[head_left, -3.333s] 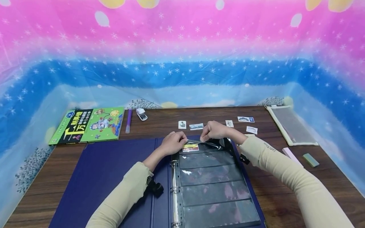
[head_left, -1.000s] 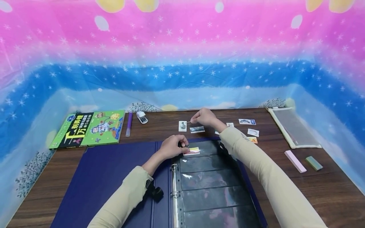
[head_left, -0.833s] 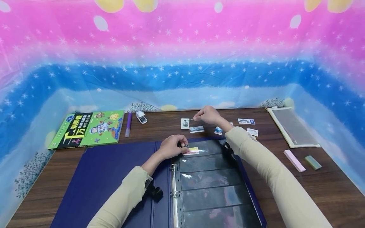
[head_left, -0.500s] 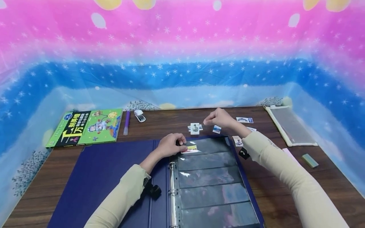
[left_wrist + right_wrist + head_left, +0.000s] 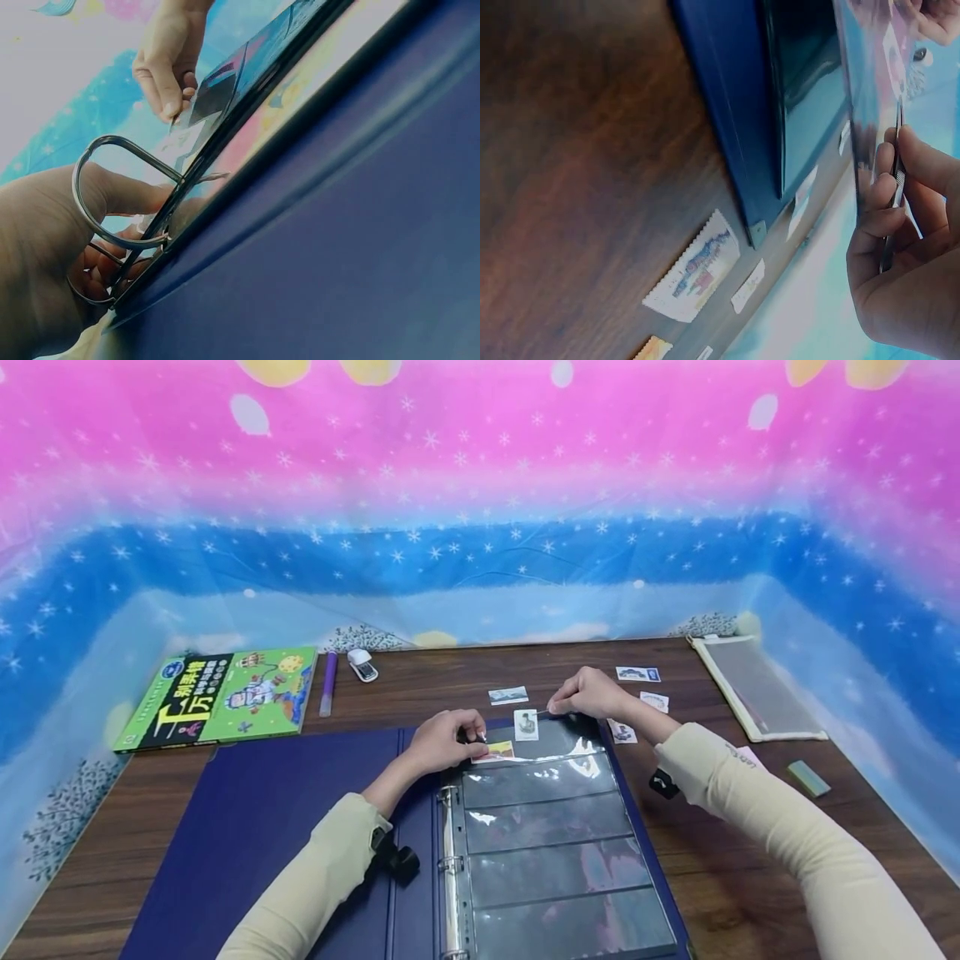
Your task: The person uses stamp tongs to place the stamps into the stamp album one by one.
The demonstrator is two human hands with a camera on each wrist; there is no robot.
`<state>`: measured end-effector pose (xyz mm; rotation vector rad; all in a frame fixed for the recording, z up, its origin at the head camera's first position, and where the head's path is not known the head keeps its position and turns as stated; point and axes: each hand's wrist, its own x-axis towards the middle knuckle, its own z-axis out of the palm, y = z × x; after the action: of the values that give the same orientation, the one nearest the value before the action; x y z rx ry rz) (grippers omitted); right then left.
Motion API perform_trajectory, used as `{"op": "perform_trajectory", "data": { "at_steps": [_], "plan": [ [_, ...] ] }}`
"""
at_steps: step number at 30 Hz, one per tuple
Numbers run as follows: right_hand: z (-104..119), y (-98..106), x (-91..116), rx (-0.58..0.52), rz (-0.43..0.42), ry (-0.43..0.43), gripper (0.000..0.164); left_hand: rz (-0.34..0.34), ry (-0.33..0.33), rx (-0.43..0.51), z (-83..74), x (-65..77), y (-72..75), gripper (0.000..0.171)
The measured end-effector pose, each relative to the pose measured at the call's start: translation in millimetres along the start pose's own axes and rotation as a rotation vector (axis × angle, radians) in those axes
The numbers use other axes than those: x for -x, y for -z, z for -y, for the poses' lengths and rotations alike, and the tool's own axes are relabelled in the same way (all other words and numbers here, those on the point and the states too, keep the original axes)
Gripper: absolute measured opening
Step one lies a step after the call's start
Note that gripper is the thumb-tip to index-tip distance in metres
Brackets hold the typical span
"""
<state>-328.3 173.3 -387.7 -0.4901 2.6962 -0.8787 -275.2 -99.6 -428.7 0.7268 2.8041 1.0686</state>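
A blue ring binder [image 5: 300, 827] lies open with a black stamp album page [image 5: 547, 814] of clear strip pockets on its rings. At the page's top left, my left hand [image 5: 442, 741] pinches the page edge beside a yellow-and-red stamp [image 5: 495, 752] in the top pocket. My right hand [image 5: 588, 693] holds metal tweezers [image 5: 897, 184] between thumb and fingers. Their tips grip a white stamp with a dark figure [image 5: 527, 725], held at the top pocket, right of the yellow one. Whether its lower edge is inside the pocket I cannot tell.
Loose stamps lie behind and right of the binder, among them a landscape stamp [image 5: 508, 695] and a blue one [image 5: 637, 674]. A green book [image 5: 225, 693], purple pen [image 5: 328, 685] and small white stapler-like item [image 5: 363, 665] stand left. A mesh pouch [image 5: 757, 689] and green block [image 5: 808, 778] are right.
The right hand picked up the tweezers-held stamp from the table's back and brought it right and toward the page's top pocket. The left hand stays at the page's top left edge.
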Motion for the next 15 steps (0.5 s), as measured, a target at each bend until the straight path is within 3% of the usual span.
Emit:
{"op": "perform_trajectory", "data": {
  "at_steps": [10,15],
  "plan": [
    [4.8,-5.0,6.6,0.149,-0.035,0.107,0.013,-0.003,0.009,-0.003,1.5,-0.2,-1.4,0.018],
    [6.7,-5.3,9.2,0.169,-0.049,0.145,0.013,-0.007,0.014,0.004,1.1,0.5,-1.2,0.018]
  ]
}}
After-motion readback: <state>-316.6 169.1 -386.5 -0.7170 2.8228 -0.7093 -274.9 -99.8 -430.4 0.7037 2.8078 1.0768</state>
